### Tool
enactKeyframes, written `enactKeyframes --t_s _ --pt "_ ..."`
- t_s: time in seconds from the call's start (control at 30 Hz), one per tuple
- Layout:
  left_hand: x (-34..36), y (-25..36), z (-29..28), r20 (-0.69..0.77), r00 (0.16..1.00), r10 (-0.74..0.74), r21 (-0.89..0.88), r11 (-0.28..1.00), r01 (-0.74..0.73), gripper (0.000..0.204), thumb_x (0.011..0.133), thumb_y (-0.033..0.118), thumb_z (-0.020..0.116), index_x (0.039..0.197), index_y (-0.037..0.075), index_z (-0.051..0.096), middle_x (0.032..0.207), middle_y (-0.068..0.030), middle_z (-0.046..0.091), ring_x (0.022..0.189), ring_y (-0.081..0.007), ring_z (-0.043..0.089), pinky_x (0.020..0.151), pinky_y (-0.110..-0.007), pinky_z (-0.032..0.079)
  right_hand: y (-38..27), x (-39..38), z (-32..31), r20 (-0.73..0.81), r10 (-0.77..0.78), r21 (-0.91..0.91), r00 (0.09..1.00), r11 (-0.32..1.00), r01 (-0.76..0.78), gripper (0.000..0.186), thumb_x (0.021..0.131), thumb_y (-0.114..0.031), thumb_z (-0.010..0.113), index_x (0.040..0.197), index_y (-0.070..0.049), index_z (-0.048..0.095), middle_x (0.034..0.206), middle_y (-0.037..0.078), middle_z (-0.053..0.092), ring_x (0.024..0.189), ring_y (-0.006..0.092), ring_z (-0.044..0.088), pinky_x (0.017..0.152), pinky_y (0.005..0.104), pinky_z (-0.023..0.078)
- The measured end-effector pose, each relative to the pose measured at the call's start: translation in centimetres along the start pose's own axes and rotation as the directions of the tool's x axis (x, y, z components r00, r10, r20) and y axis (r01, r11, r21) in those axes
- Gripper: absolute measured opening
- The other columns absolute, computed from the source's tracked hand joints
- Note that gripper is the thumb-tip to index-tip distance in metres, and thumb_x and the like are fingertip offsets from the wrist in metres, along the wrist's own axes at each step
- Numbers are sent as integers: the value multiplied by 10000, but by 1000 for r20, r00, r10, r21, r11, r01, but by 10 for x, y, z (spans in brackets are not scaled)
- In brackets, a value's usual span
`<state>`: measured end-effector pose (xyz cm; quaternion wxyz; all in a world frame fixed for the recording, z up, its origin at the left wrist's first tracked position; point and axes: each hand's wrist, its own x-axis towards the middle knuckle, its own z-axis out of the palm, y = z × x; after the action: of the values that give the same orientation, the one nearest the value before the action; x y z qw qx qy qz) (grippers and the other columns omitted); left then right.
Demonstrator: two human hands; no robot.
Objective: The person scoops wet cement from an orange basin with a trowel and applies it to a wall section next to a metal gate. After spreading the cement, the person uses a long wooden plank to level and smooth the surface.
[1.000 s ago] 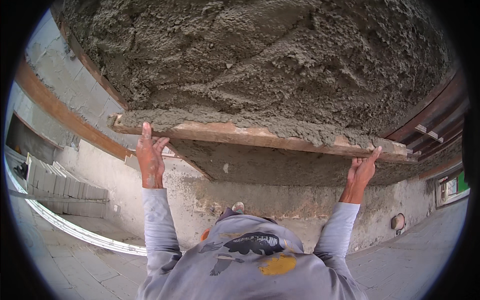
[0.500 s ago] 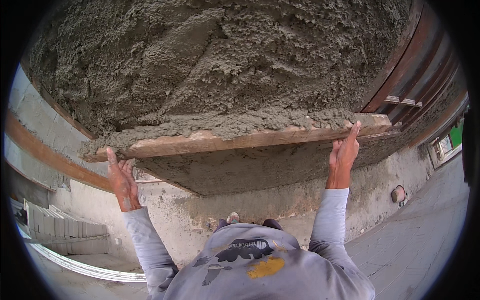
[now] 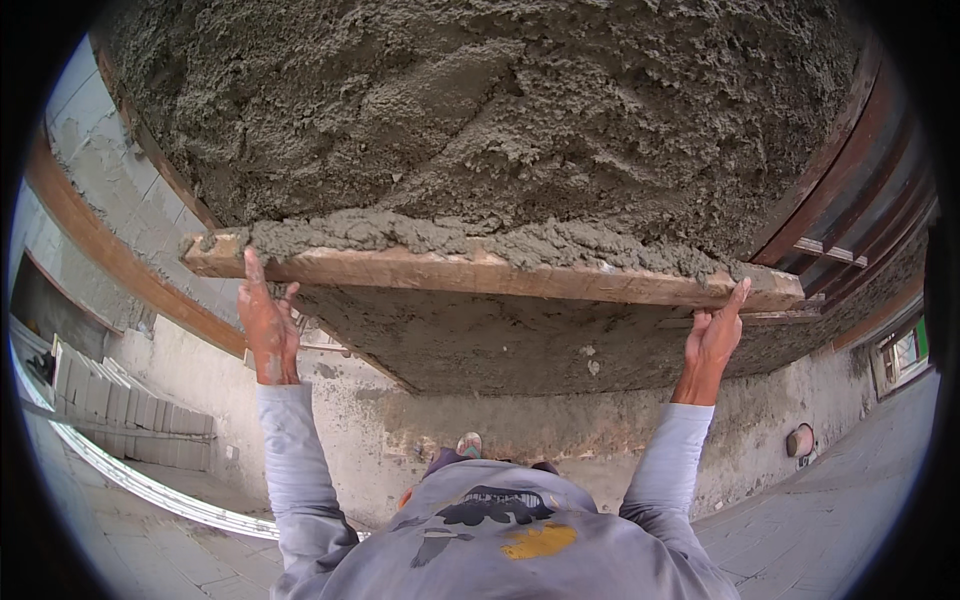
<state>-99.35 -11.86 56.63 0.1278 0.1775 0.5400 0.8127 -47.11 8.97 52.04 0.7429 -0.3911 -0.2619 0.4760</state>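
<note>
A long wooden board (image 3: 480, 273) spans the view between my two hands, lying against a mortar-covered wall (image 3: 500, 110). Wet grey mortar (image 3: 400, 232) is heaped along its upper face. Near the board's left end my left hand (image 3: 268, 325) grips it, forefinger up over the front face. Close to the right end, my right hand (image 3: 712, 340) holds it the same way, the other fingers curled underneath. Above the board the wall's coat is rough and lumpy; the part below it (image 3: 480, 345) looks flatter. The fingers' undersides are partly hidden.
Wooden frame pieces (image 3: 130, 250) border the wall at left, and a reddish-brown frame with bars (image 3: 850, 190) stands at right. A bucket (image 3: 799, 440) sits on the floor at right. Stacked pale slabs (image 3: 130, 410) stand at lower left. My shoe (image 3: 469, 444) shows below.
The board's left end has risen and its right end has dropped, so it now tilts down to the right. Both hands have moved with it, still gripping.
</note>
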Motion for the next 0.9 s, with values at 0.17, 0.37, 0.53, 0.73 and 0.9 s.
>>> enactKeyframes --t_s 0.17,0.37,0.53,0.73,0.9 --pt "35 41 -28 171 980 101 -26 995 -98 614 1064 489 694 1443 27 553 1304 -51 647 986 -135 691 812 -297 603 -6 1 11 58 22 50 998 998 -25 835 1053 -523 692 1664 -50 377 1622 144 476 1431 296 509 1182 473 444" --pt "-44 -34 17 78 995 -62 32 998 59 673 1011 506 762 1323 -37 518 1188 -107 600 884 -149 663 732 -353 645 16 48 -72 -38 23 -59 999 998 -25 782 1090 -504 637 1652 -22 388 1616 170 481 1438 313 520 1206 482 445" --pt "17 52 23 19 982 188 -20 982 -187 695 965 592 786 1270 -1 591 1228 -95 649 910 -167 678 788 -381 577 -23 0 15 6 -44 34 999 998 44 818 1077 -501 664 1612 59 399 1609 170 478 1442 305 509 1213 485 435" --pt "30 74 9 172 964 201 -20 979 -201 654 976 556 788 1300 18 606 1198 -115 683 979 -192 713 776 -394 619 -26 5 21 81 10 67 997 998 -15 868 1037 -533 714 1594 63 418 1573 155 494 1421 301 518 1197 512 434" --pt "-21 3 29 122 992 44 14 999 -46 740 989 532 779 1349 -48 492 1296 -176 578 995 -200 690 726 -393 644 0 61 -62 62 23 42 998 999 -25 826 1003 -551 754 1597 -47 478 1575 106 511 1398 289 520 1159 495 453"
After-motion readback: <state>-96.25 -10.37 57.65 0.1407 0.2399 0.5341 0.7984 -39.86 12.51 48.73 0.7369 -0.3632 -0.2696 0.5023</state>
